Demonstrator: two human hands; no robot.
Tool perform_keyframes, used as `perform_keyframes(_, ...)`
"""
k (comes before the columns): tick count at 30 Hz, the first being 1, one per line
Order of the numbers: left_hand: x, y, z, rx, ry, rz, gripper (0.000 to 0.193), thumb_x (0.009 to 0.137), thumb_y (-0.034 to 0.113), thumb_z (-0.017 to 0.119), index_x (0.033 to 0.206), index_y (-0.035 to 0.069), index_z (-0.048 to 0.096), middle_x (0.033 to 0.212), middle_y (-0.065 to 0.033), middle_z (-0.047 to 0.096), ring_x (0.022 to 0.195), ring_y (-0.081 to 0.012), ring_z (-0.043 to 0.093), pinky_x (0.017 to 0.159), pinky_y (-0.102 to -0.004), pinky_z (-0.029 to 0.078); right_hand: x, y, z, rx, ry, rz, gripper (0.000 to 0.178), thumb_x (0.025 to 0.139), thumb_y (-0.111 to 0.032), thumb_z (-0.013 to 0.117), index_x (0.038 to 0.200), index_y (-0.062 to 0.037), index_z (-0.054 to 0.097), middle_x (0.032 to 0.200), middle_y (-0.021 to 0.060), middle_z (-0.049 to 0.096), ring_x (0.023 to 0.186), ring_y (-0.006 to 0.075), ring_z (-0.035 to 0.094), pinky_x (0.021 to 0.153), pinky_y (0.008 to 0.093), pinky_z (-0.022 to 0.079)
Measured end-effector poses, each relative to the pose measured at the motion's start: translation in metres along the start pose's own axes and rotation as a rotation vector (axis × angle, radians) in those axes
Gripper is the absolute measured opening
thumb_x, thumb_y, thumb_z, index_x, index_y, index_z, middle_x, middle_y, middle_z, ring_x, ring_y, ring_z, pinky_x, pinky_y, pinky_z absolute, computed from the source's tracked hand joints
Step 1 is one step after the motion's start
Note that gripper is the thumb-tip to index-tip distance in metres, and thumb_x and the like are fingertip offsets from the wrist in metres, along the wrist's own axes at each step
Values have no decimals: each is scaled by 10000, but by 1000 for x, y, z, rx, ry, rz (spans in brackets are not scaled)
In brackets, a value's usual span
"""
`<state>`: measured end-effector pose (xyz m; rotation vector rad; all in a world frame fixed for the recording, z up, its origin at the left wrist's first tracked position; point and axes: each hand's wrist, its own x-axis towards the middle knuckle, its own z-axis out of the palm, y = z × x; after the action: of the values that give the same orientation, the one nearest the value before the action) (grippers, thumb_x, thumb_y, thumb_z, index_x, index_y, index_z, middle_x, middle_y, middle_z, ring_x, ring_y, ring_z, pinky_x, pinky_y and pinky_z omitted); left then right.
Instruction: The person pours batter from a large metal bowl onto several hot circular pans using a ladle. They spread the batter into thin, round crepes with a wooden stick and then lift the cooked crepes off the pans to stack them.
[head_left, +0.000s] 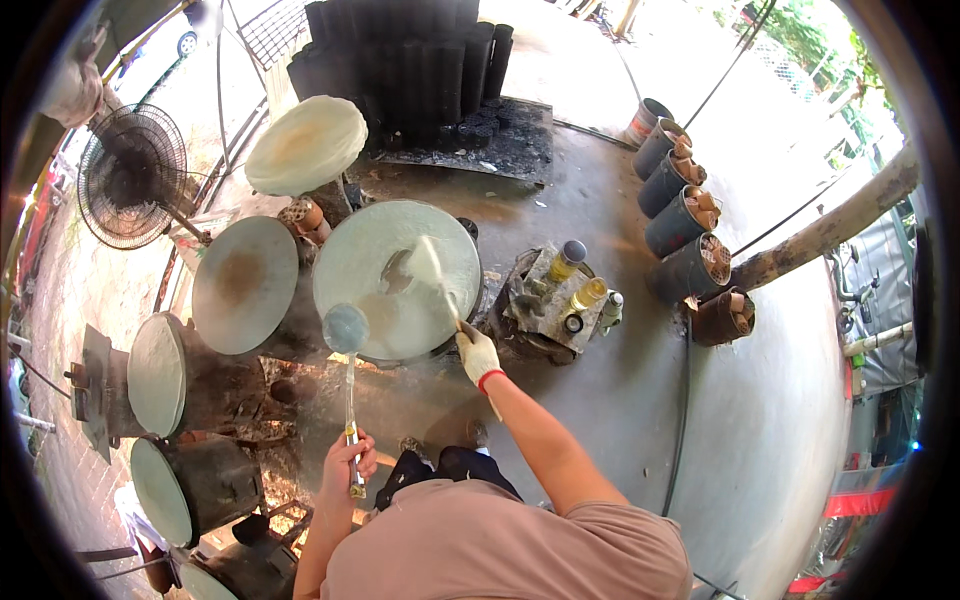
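Observation:
A large round pan (pixel 452 228) is in front of me, its top coated in a pale greenish-white layer with a brown irregular patch left of the middle. In my left hand (pixel 348 464) is the handle of a long ladle (pixel 346 329), whose round grey head hangs over the pan's near left edge. My right hand (pixel 478 354), in a white glove with a red cuff, grips a long pale stick-like tool (pixel 436 268) at the pan's right side. Motion blurs its far end, so its exact kind and whether it touches the coating cannot be told.
Left of the pan stand several round, pale-topped stoves, one (pixel 246 285) browned in the middle. A fan (pixel 131 176) is beyond. At right, a small stand (pixel 545 300) bears bottles. Several buckets (pixel 675 270) line the floor near a wooden pole (pixel 825 222). Black cylinders (pixel 400 70) are stacked behind.

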<state>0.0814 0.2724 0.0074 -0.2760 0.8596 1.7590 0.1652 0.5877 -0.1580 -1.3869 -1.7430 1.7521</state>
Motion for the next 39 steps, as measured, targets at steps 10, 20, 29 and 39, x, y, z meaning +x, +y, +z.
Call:
perform_keyframes(10,2,-23,23,63,213,-65,29,917,69,467,904,76,442,706,-39,450,432,-75,361,356,-214,315,51,-31,-10,-62,-289,-33,381,876,-243,517,1178,-22,583,1060,180,646,981,240,605,887,309,430)
perform_keyframes(20,48,-6,27,460,385,9,136,865,94,524,896,70,393,594,-18,399,386,-106,383,326,-273,319,21,-55,-51,-30,-503,151,369,874,-214,529,1184,-26,595,777,64,614,691,123,544,594,262,437)
perform_keyframes(29,120,-45,57,726,480,92,141,836,87,536,874,55,404,603,-31,432,405,-116,429,338,-275,342,-68,25,29,494,-333,371,294,899,-168,588,1184,-98,598,712,7,568,516,82,464,401,222,314)
perform_keyframes(39,15,25,87,156,40,46,51,912,93,489,874,76,460,606,15,371,405,-39,336,321,-193,290,-37,-31,-10,103,-162,-53,341,899,-142,539,1234,-92,577,774,3,612,593,82,482,558,239,415)
